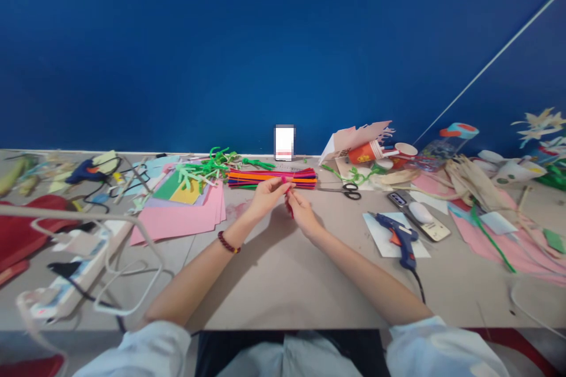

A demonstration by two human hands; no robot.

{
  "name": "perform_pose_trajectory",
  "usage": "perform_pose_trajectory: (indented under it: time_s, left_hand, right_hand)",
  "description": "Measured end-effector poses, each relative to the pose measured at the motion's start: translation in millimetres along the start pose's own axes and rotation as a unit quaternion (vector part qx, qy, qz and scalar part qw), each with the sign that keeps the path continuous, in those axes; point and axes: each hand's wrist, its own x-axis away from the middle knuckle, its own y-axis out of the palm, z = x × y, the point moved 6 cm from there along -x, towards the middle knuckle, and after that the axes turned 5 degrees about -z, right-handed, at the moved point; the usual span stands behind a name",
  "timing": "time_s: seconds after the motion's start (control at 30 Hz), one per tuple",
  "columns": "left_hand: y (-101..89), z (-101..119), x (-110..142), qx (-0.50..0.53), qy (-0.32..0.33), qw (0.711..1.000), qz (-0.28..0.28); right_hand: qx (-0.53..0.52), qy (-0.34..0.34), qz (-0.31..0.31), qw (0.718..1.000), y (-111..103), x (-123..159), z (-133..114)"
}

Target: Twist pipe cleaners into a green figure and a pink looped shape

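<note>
Above the middle of the table, my left hand [267, 195] and my right hand [304, 215] meet with their fingers closed. Between the fingertips of both is a small magenta-red pipe cleaner [289, 209], mostly hidden, so its shape is hard to make out. Just behind the hands lies a flat bundle of pipe cleaners [241, 177] in orange, red, purple and other colours. Black-handled scissors [351, 191] rest to the right of that bundle. Green pipe cleaner pieces [216, 161] are heaped to its left.
On the right, a blue glue gun [398, 235] lies on pale paper beside a phone [431, 226]. Pink sheets [177, 217] are stacked at left, near a power strip [84, 271] with cables. Red paper cups [365, 153] and a blue wall [221, 58] are behind.
</note>
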Motion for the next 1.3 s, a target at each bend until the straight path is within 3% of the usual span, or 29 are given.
perform_pose_trajectory:
  time_s: [0.13,0.3,0.43,0.7,0.87,1.13,1.3]
  left_hand:
    - [0.6,4.0,-0.9,-0.022,0.000,0.999,-0.035]
    - [-5.2,13.1,-0.5,-0.090,0.042,0.995,-0.003]
    - [-7.4,16.5,-1.3,-0.071,0.064,0.995,0.010]
    - [-10.9,4.5,-2.9,0.049,0.002,0.999,0.019]
    - [-9.2,7.8,-1.5,0.073,0.001,0.997,0.006]
    - [-7.0,-1.3,-1.7,0.129,-0.073,0.989,-0.021]
    - [-6.4,3.6,0.0,0.136,-0.077,0.987,-0.026]
  right_hand:
    - [-0.046,-0.007,-0.010,0.999,-5.0,-6.2,-2.5]
    - [-0.035,-0.010,-0.033,0.999,-15.5,-12.2,-18.2]
    - [-0.011,-0.008,-0.045,0.999,-21.6,-14.3,-31.0]
    - [0.000,-0.008,-0.057,0.998,-19.6,-12.5,-35.6]
    - [-0.007,-0.009,-0.077,0.997,-16.0,-9.6,-42.5]
    - [-0.012,0.002,-0.117,0.993,-15.8,-8.6,-44.0]
    - [-0.061,0.024,-0.123,0.990,-17.6,-11.7,-42.4]
